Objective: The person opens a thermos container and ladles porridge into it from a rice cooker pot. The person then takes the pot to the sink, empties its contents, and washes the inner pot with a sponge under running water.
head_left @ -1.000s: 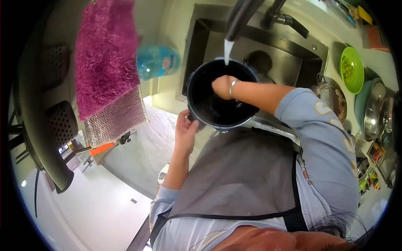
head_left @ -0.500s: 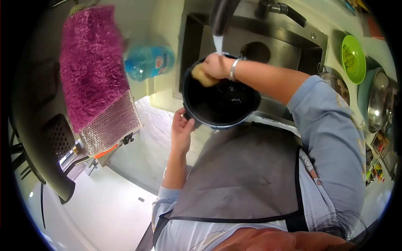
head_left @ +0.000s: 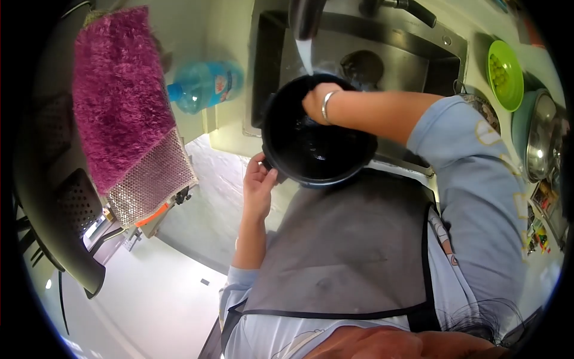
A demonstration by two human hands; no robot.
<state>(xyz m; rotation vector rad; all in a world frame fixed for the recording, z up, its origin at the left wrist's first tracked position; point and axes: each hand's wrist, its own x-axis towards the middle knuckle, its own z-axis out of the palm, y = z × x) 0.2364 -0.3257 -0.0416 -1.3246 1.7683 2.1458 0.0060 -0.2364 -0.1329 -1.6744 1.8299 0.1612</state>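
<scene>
A dark round pot (head_left: 323, 161) is held tilted over the front edge of the metal sink, under the tap (head_left: 306, 21). Water runs from the spout onto the pot's far rim. My left hand (head_left: 259, 182) grips the pot's handle at its lower left side. Inside the pot, near the far wall, is my right hand (head_left: 320, 103), with a silver bracelet at the wrist. Its fingers are curled downward, and what they hold is hidden in the dark interior.
A blue-tinted bottle (head_left: 206, 87) lies left of the sink (head_left: 406, 66). Purple and silvery cloths (head_left: 122, 96) hang farther left. On the right are a green bowl (head_left: 506, 75) with round green items and a metal lid (head_left: 540, 137).
My right hand has moved from the pot's far left rim rightward and deeper into it. The yellowish sponge seen in it half a second ago is now out of sight. My left hand keeps its grip.
</scene>
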